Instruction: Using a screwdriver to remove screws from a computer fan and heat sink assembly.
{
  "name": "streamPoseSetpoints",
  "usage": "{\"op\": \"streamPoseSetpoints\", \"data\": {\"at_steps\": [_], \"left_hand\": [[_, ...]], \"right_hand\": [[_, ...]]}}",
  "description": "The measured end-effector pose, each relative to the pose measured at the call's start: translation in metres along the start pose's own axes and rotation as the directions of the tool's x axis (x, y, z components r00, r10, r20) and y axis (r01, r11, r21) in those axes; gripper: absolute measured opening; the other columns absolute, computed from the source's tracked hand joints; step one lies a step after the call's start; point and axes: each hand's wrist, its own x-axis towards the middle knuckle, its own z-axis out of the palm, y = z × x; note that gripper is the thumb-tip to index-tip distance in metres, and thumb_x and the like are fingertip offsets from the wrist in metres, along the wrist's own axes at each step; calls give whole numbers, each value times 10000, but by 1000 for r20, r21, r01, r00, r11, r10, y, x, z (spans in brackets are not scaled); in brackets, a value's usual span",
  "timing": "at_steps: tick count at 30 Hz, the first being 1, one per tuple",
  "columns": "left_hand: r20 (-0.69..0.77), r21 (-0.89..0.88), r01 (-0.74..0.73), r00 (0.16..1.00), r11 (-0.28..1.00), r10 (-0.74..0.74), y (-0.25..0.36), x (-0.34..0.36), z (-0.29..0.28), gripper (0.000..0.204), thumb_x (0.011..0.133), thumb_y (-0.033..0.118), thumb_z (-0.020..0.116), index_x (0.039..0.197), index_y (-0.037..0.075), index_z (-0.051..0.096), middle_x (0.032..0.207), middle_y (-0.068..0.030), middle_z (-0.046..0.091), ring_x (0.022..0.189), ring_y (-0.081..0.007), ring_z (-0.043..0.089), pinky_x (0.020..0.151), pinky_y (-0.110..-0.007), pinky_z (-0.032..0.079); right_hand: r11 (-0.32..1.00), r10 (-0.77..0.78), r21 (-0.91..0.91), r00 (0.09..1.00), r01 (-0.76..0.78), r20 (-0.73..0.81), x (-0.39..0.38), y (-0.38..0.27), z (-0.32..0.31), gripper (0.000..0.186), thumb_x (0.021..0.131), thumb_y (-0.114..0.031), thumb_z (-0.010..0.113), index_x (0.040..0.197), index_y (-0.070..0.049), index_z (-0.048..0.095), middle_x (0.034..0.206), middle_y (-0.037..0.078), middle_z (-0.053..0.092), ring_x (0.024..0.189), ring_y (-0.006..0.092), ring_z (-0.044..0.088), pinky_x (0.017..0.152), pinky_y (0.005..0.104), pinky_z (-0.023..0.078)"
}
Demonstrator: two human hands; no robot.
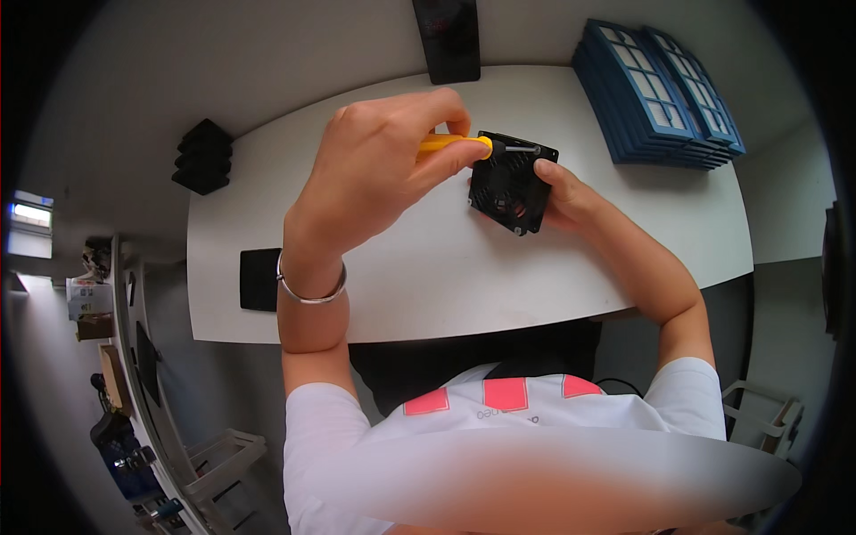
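My left hand (379, 156), with a silver bangle at its wrist, is closed around the yellow handle of a screwdriver (459, 144). Its metal shaft points right, and the tip lies at the upper right corner of a black square cooling fan (506, 183). My right hand (568, 196) grips the fan by its right side, thumb on the front face and the other fingers mostly hidden behind. The fan is tilted over the white table, and small silver screw heads show at its lower corners. Whether the tip sits in a screw is too small to tell.
A stack of blue frames with white panes (660, 102) stands at the table's far right. A flat black square (259, 279) lies near the left edge, several stacked black pieces (203, 157) sit far left, and a dark panel (448, 40) is at the back edge of the white table (419, 285).
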Motion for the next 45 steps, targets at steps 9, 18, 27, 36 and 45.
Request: {"op": "streamPoseSetpoints", "data": {"at_steps": [9, 18, 27, 36, 45], "left_hand": [[49, 113, -10, 999, 994, 5, 14, -5, -2, 224, 885, 309, 668, 902, 89, 630, 671, -59, 610, 567, -183, 566, 520, -299, 415], [-32, 206, -87, 995, 975, 95, 17, -14, 6, 196, 873, 257, 683, 932, 80, 625, 751, -60, 630, 623, -221, 592, 578, -325, 453], [80, 7, 199, 977, 980, -199, 8, -36, 18, 240, 892, 261, 670, 998, 48, 635, 738, -77, 658, 592, -173, 609, 545, -274, 452], [259, -296, 399, 908, 868, -329, -36, -68, 50, 170, 913, 168, 553, 998, 22, 572, 736, -79, 614, 625, -169, 533, 619, -298, 429], [300, -78, 488, 843, 870, -446, -56, -70, 56, 234, 892, 230, 625, 895, 2, 574, 715, -132, 551, 670, -248, 515, 675, -359, 438]], "right_hand": [[996, 56, 61, 998, -58, 32, -2, 3, 1, 811, 870, -638, 534, 1420, -68, 358, 1329, 132, 518, 1192, 265, 553, 994, 464, 484], [997, 59, 43, 997, -61, 57, -1, 0, 5, 765, 905, -642, 422, 1423, -85, 350, 1333, 140, 512, 1193, 291, 553, 963, 522, 498], [989, 147, -4, 988, -148, -56, -4, -3, 4, 768, 922, -668, 329, 1379, -58, 416, 1288, 157, 549, 1150, 300, 585, 931, 535, 521], [973, 216, -25, 949, -228, -228, -6, -11, 20, 745, 947, -643, 331, 1358, -30, 438, 1215, 185, 592, 1090, 319, 620, 840, 526, 568], [945, 229, -197, 958, -262, -172, -7, -5, 5, 718, 958, -630, 340, 1295, -17, 501, 1133, 184, 626, 970, 258, 667, 736, 430, 597]]}}
